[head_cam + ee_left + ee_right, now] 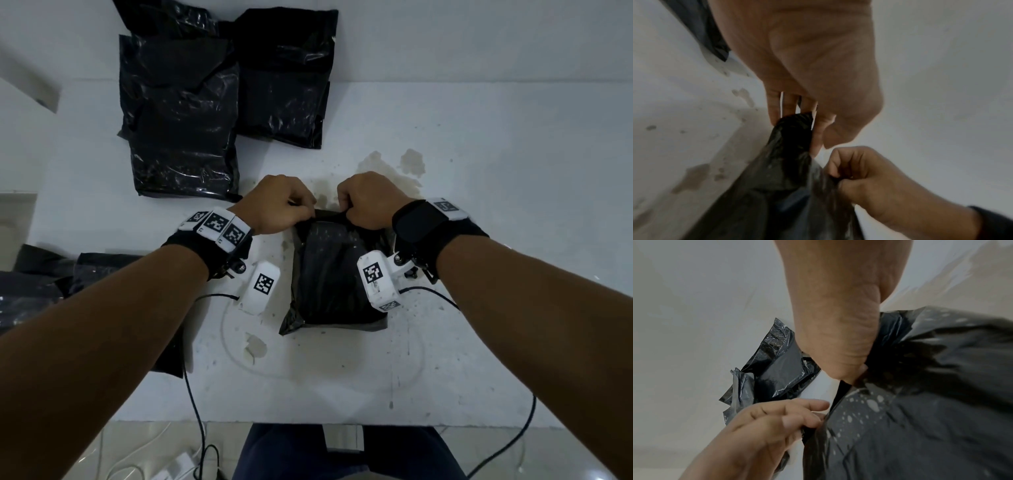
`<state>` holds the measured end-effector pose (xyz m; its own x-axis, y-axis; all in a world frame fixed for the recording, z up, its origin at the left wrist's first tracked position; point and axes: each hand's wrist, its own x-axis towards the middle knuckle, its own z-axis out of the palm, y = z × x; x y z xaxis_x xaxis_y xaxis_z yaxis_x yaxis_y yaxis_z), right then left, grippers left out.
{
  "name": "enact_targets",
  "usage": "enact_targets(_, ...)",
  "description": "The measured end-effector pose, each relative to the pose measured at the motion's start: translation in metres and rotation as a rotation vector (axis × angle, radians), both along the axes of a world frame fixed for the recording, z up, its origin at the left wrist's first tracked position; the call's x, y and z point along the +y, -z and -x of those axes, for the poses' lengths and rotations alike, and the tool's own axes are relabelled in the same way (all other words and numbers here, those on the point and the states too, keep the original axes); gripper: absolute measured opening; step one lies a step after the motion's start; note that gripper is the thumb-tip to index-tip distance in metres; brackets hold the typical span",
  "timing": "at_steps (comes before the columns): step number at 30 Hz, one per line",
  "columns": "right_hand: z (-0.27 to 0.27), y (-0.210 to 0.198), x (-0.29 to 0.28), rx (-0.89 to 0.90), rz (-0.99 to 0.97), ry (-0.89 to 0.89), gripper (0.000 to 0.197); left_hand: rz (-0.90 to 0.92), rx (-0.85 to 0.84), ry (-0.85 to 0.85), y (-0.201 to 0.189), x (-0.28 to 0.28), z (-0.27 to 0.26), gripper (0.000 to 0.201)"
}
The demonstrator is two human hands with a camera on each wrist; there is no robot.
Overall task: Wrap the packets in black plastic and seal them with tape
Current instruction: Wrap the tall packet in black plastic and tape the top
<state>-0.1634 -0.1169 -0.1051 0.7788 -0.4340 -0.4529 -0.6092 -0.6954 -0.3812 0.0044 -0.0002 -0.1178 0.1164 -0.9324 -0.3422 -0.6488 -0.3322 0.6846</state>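
A packet in a black plastic bag point(337, 277) lies on the white table point(479, 205) in front of me. My left hand point(279, 205) pinches the bag's far edge at its left end. My right hand point(368, 202) grips the same edge at its right end, fingers curled. In the left wrist view the left hand point(797, 120) pinches the gathered black plastic point(781, 186), and the right hand point(865, 175) grips it close by. In the right wrist view the right hand point(849, 369) holds the bag point(920, 410) while the left hand point(777, 421) pinches its edge.
Two wrapped black packets point(185, 116) point(284, 75) lie side by side at the far left of the table. More black plastic point(44, 287) lies under my left forearm. Stains point(390, 171) mark the table beyond my hands. Cables point(195, 404) hang off the front edge.
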Motion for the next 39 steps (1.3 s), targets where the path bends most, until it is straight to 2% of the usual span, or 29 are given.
enact_targets(3,0.002,-0.001,0.005,-0.05,-0.008,0.064,0.016,-0.023,0.158,-0.223,-0.004,-0.01,0.002,0.035)
enact_targets(5,0.002,-0.003,0.008,-0.089,-0.005,0.109,0.017,-0.036,0.058,-0.257,-0.006,-0.018,0.003,0.031)
enact_targets(10,0.009,-0.008,0.018,-0.13,0.035,0.179,0.014,-0.202,-0.146,-0.011,-0.016,-0.025,0.009,0.03)
enact_targets(14,0.017,-0.019,0.022,-0.156,0.084,0.191,0.014,-0.235,-0.172,0.048,-0.027,-0.019,0.013,0.031)
enact_targets(19,0.027,-0.03,0.025,-0.179,0.112,0.219,0.012,-0.189,-0.037,0.06,-0.048,-0.014,0.022,0.031)
enact_targets(22,0.031,-0.038,0.028,-0.198,0.118,0.234,0.013,-0.173,-0.058,0.152,-0.063,-0.012,0.028,0.034)
enact_targets(25,0.036,-0.042,0.033,-0.221,0.112,0.242,0.015,-0.076,-0.042,0.091,-0.068,-0.006,0.033,0.029)
enact_targets(29,0.044,-0.046,0.037,-0.232,0.093,0.25,0.015,-0.001,-0.239,0.118,-0.069,0.002,0.039,0.021)
enact_targets(35,0.057,-0.053,0.039,-0.302,0.025,0.216,0.01,0.09,-0.308,0.113,-0.065,0.017,0.044,0.017)
enact_targets(39,0.061,-0.06,0.033,-0.384,-0.081,0.234,0.03,0.195,-0.279,0.118,-0.069,0.025,0.046,0.02)
